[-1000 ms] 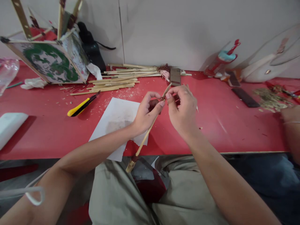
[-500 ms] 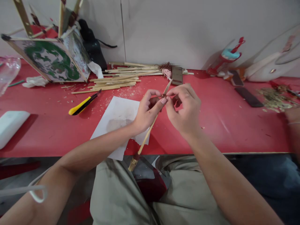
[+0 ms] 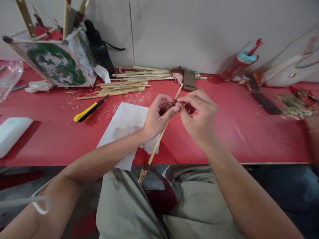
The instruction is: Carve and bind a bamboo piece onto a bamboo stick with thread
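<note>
Left hand pinches 1 wooden stick, slanting over the table's near edge. Right hand: fingertips bunched at far binding, grip unclear. Near binding on; far 1 looks unfinished.

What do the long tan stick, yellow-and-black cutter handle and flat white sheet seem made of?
Long tan stick: probably bamboo or wood, seemingly unvarnished, given its pale, dull surface. Yellow-and-black cutter handle: likely smooth plastic; crisp, even colour blocks. Flat white sheet: apparently matte paper; thin, with a ragged edge.
</note>
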The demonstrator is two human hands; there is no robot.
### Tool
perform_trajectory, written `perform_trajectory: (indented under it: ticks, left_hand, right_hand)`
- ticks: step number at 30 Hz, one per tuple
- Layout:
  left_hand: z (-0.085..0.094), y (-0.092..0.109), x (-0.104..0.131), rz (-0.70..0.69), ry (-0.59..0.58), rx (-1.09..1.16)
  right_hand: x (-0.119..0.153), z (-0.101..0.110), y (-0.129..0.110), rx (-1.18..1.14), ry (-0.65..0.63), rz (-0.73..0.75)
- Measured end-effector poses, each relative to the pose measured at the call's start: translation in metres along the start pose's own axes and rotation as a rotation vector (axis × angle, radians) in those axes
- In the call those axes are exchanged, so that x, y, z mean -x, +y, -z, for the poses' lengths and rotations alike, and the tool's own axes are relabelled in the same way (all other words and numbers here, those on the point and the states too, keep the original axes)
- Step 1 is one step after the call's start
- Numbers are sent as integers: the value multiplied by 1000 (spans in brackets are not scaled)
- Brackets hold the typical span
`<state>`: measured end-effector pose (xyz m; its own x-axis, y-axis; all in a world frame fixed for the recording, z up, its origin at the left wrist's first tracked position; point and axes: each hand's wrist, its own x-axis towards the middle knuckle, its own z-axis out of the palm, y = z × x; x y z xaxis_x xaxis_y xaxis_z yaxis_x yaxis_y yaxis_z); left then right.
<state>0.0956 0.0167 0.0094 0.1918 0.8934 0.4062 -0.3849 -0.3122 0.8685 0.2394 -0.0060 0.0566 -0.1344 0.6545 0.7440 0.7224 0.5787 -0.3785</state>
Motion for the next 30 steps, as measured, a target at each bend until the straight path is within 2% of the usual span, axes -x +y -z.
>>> perform_trajectory:
  ticks: [7, 11, 16, 24, 30]
  left_hand:
    - [0, -4, 4, 21, -25, -93]
    - [0, -6, 7, 88, -31, -95]
    - [3, -17, 7, 177, -42, -97]
    - [7, -36, 4, 324, 59, -94]
    - [7, -41, 5, 368, 52, -29]
  right_hand:
    - [-2, 2, 3, 17, -134, -40]
    - [1, -2, 11, 21, -199, -26]
    - [9, -13, 20, 12, -250, -98]
    - [26, -30, 24, -42, -249, -244]
    - [30, -33, 30, -76, -222, -322]
